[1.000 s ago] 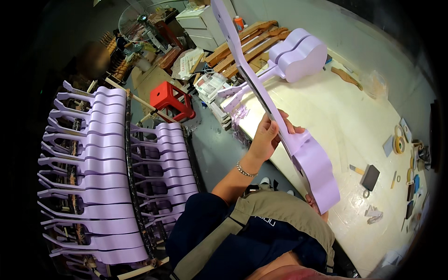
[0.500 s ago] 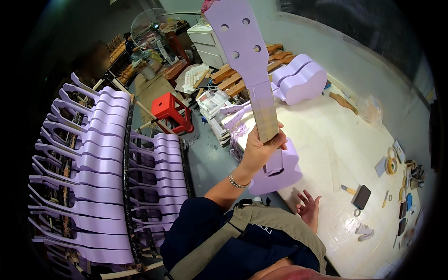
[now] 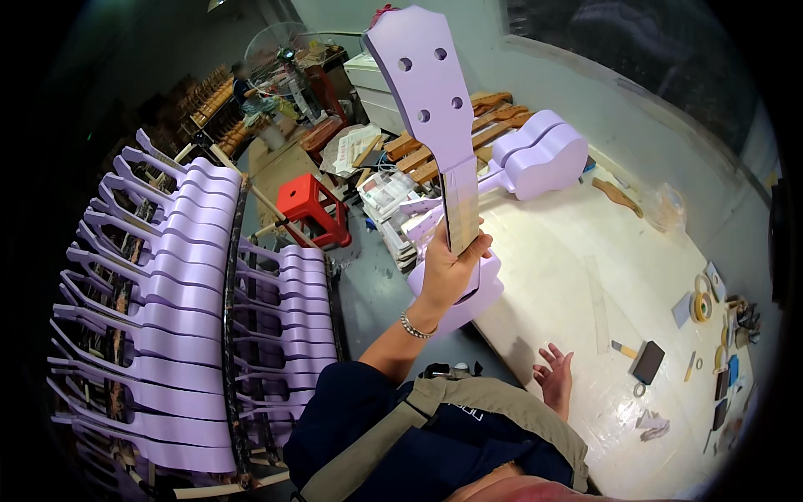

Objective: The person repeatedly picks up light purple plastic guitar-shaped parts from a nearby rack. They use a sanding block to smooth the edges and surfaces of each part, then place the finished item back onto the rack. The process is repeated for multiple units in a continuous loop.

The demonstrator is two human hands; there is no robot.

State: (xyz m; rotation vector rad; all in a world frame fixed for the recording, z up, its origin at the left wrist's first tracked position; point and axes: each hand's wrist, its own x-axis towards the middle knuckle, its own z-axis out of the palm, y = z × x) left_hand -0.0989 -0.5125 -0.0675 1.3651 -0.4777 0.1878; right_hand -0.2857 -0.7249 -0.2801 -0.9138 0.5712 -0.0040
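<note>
"Left hand (image 3: 454, 266) first: what is it doing?"

"Gripping the neck of a purple ukulele (image 3: 428, 88), fingers wrapped round it. The headstock, with its four holes, points up and away from the person; the body sits below the grip, beside the left edge of the pale tabletop (image 3: 548, 276)."

"And the right hand (image 3: 553, 374)?"

"Open and holding nothing, its fingers spread, near that same edge. I can't tell whether it touches the surface."

"Go on from the biggest things, then."

"Besides the tabletop, a large rack (image 3: 228, 351) stands on the person's left, loaded with purple instruments (image 3: 180, 322) in close rows."

"Anything between the two?"

"A red stool (image 3: 306, 201), on the floor. At the tabletop's far end lie more purple bodies (image 3: 549, 161), side by side, close to some brown wooden pieces (image 3: 489, 125)."

"What about the smaller things?"

"One curved brown piece (image 3: 617, 197) lies alone near the wall. Closer in, to the right of the open hand, there's a dark block (image 3: 648, 362), with a crumpled pale scrap (image 3: 652, 425) nearer the person."

"And the smallest?"

"A yellow-handled tool (image 3: 625, 349) just beside the block, and a beaded bracelet (image 3: 416, 326) on the left wrist."
</note>
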